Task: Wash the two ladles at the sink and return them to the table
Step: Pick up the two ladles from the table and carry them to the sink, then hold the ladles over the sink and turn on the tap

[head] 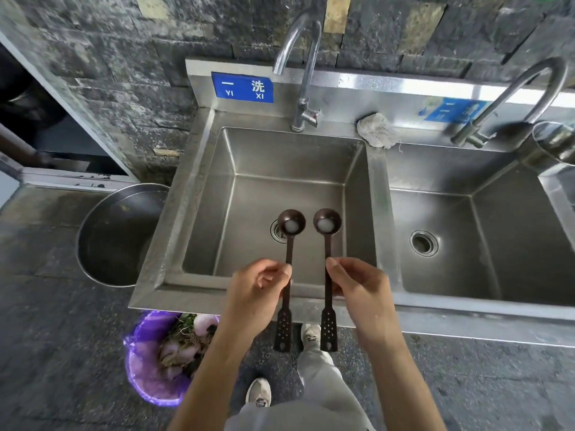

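The two dark ladles are held over the left sink basin (217, 194), side by side and almost parallel. The left ladle (289, 244) has its bowl just above the drain (278, 233) of that basin; the right ladle (327, 244) has its bowl a little to the right of the drain. Each bowl faces up and carries something pale, maybe water or foam; I cannot tell which.

The long axis of each ladle runs from the person toward the wall: the bowls point away, to the tap (303, 73), and the flat perforated handle ends point back, over the front rim of the basin, toward the person's feet. The handles lie close to level, I think so that the bowls do not spill and so that any drip falls into the basin and not on the floor.

The left hand (258, 287) pinches the left ladle at the middle of its handle, thumb and fingers closed on it. The right hand (357, 284) does the same on the right ladle. A light mid-handle grip lets each ladle balance and turn easily.

No water runs from the tap. I judge that the washing is in hand and the return to the counter is not begun. A cloth (378, 130) lies behind the basin, right of the tap.
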### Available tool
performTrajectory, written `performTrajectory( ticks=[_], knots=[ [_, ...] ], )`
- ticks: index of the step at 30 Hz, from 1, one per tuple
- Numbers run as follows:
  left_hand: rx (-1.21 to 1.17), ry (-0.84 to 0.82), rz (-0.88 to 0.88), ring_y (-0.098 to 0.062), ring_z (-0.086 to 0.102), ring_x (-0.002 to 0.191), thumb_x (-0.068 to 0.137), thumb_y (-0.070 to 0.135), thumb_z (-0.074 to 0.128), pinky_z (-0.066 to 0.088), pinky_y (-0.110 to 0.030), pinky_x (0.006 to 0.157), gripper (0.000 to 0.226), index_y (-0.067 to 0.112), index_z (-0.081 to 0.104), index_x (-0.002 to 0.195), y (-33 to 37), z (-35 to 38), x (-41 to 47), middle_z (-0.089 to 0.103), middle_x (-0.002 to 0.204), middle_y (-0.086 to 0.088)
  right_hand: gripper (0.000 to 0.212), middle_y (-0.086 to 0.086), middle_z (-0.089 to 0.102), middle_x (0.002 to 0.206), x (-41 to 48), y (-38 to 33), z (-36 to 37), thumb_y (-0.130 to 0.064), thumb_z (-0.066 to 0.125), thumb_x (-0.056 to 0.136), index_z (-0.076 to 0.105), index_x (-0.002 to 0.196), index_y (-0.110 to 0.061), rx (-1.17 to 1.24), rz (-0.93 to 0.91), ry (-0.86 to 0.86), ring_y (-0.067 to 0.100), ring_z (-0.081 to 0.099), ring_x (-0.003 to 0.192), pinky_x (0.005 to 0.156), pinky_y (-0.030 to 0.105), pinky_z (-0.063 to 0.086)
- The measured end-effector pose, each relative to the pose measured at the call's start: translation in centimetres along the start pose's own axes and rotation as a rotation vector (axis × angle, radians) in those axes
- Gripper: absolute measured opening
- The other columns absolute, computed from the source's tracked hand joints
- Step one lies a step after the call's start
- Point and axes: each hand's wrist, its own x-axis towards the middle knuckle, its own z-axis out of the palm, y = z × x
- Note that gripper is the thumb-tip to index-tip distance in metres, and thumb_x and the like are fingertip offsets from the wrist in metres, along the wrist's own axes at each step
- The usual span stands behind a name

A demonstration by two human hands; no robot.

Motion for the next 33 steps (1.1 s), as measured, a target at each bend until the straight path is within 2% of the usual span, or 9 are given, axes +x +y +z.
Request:
performTrajectory(
  ticks=[3, 6, 9, 13, 18, 21, 26, 29, 33],
  knots=[
    [0.01, 0.03, -0.016, -0.001, 0.07, 0.074, 0.093, 0.03, 0.066, 0.056, -0.026, 0.071, 0.012, 0.023, 0.074, 0.088, 1.0, 1.4, 1.9, 0.077, 0.079, 0.011, 0.013, 0.015, 0.077, 0.083, 3.1, -1.1, -0.8, -0.029, 0.075, 0.091, 0.081, 0.086, -0.019, -0.013, 0.015, -0.045, 0.024, 0.068, 0.07, 0.073, 0.036, 0.057],
    [0.021, 0.075, -0.02, 0.0, 0.07, 0.073, 0.093, 0.03, 0.065, 0.054, -0.016, 0.064, 0.011, 0.026, 0.073, 0.088, 2.1, 2.7, 3.6, 0.076, 0.08, 0.013, 0.012, 0.006, 0.079, 0.079, 6.2, -2.1, -1.7, -0.027, 0.075, 0.091, 0.082, 0.085, -0.019, -0.031, 0.016, -0.086, 0.018, 0.071, 0.068, 0.063, 0.023, 0.056],
    [0.01, 0.13, -0.037, 0.001, 0.069, 0.068, 0.094, 0.028, 0.065, 0.053, -0.015, 0.061, 0.012, 0.024, 0.073, 0.087, 2.9, 3.7, 5.2, 0.075, 0.076, 0.012, 0.011, 0.006, 0.079, 0.079, 9.2, -3.1, -2.1, -0.026, 0.075, 0.091, 0.082, 0.086, -0.018, -0.048, 0.008, -0.129, 0.019, 0.072, 0.069, 0.061, 0.018, 0.056],
    [-0.014, 0.175, -0.088, 0.0, 0.06, 0.056, 0.094, 0.028, 0.065, 0.051, -0.016, 0.056, 0.014, 0.022, 0.074, 0.084, 3.3, 4.9, 7.8, 0.069, 0.066, 0.009, 0.01, 0.004, 0.079, 0.08, 13.6, -3.8, -2.1, -0.028, 0.075, 0.091, 0.081, 0.09, -0.02, -0.104, -0.002, -0.195, 0.028, 0.073, 0.077, 0.066, 0.021, 0.058],
    [-0.036, 0.209, -0.13, 0.001, 0.062, 0.06, 0.094, 0.025, 0.065, 0.051, -0.015, 0.058, 0.011, 0.022, 0.073, 0.087, 2.2, 4.6, 12.0, 0.069, 0.067, 0.012, 0.009, 0.006, 0.078, 0.08, 18.3, -3.2, -0.3, -0.025, 0.073, 0.093, 0.08, 0.089, -0.02, -0.168, -0.016, -0.252, 0.027, 0.072, 0.077, 0.069, 0.027, 0.058],
    [-0.035, 0.224, -0.143, -0.001, 0.066, 0.065, 0.095, 0.022, 0.063, 0.055, -0.016, 0.062, 0.01, 0.021, 0.071, 0.09, 0.8, 3.6, 15.1, 0.072, 0.073, 0.012, 0.009, 0.004, 0.078, 0.081, 21.3, -2.1, 1.5, -0.025, 0.071, 0.094, 0.079, 0.09, -0.022, -0.209, -0.026, -0.275, 0.025, 0.072, 0.076, 0.068, 0.026, 0.059],
    [-0.015, 0.234, -0.179, -0.007, 0.07, 0.076, 0.096, 0.027, 0.06, 0.059, -0.023, 0.067, 0.01, 0.024, 0.07, 0.097, -3.0, 1.4, 20.8, 0.073, 0.081, 0.01, 0.008, -0.01, 0.075, 0.072, 25.9, 0.9, 5.4, -0.028, 0.071, 0.094, 0.078, 0.093, -0.024, -0.277, -0.014, -0.292, 0.002, 0.067, 0.062, 0.057, 0.017, 0.054],
    [-0.007, 0.21, -0.2, -0.01, 0.071, 0.081, 0.097, 0.03, 0.058, 0.057, -0.029, 0.073, 0.013, 0.023, 0.069, 0.1, -5.5, 0.2, 24.6, 0.073, 0.085, 0.006, 0.01, -0.008, 0.078, 0.079, 28.5, 3.3, 8.2, -0.026, 0.07, 0.095, 0.078, 0.096, -0.021, -0.297, 0.015, -0.292, 0.003, 0.071, 0.067, 0.058, 0.017, 0.053],
    [-0.083, 0.21, -0.258, -0.011, 0.074, 0.07, 0.099, 0.026, 0.058, 0.058, -0.026, 0.064, 0.012, 0.019, 0.068, 0.097, -9.4, -1.0, 29.4, 0.072, 0.083, 0.0, 0.012, 0.001, 0.078, 0.08, 32.4, 7.0, 11.8, -0.026, 0.07, 0.095, 0.078, 0.097, -0.018, -0.308, 0.087, -0.26, 0.012, 0.071, 0.069, 0.065, 0.028, 0.056]
  ],
)
